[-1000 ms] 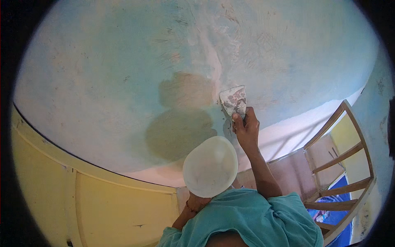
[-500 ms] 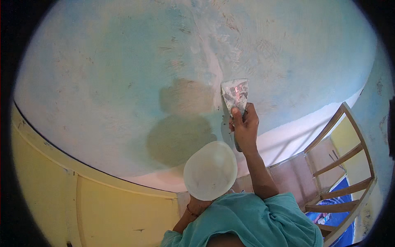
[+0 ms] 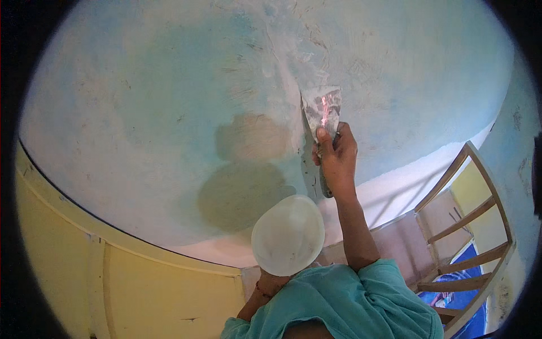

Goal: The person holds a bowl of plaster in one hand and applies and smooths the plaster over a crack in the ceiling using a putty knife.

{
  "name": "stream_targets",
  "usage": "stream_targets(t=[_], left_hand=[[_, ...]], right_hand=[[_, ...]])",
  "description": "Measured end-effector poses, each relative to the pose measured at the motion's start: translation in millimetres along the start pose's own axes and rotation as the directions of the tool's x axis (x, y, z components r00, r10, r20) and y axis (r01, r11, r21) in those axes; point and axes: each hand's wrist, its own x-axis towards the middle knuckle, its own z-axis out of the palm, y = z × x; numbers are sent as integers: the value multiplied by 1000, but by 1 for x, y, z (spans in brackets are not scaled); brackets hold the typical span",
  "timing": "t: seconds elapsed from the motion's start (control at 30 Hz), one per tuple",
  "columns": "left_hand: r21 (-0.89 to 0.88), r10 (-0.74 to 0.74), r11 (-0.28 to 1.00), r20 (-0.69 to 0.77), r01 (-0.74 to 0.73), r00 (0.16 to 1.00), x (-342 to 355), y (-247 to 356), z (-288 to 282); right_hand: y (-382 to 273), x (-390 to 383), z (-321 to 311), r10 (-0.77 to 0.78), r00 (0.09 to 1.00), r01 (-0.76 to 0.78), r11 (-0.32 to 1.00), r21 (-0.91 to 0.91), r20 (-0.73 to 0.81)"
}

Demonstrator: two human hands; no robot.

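Fingers [image 3: 323, 135] of the right hand [image 3: 336, 161] wrap the putty knife [image 3: 323, 113] handle, forefinger on the blade, which points up-frame, flat against the blue wall [image 3: 141, 113]. Left hand [image 3: 271, 281] low center, probably gripping the white pan [image 3: 288, 234] from underneath.

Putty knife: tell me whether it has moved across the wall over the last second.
Yes. The putty knife in the right hand has slid up the wall, farther above the two damp patches.

Shiny metal putty knife [image 3: 323, 108] smeared with white filler; rough, matt blue plaster wall [image 3: 141, 113]; smooth translucent plastic bowl [image 3: 288, 234]; bare wooden ladder [image 3: 474, 226].
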Motion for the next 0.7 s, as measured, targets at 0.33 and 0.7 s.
stream_targets(t=[0.33,0.7], left_hand=[[4,97,995,-43,-97,994,-16,-8,-11],[-33,136,989,-166,-143,977,-19,-27,-21]], right_hand=[[-8,-29,-44,77,956,-123,982,146,283],[29,-54,-103,465,744,-550,834,44,480]])
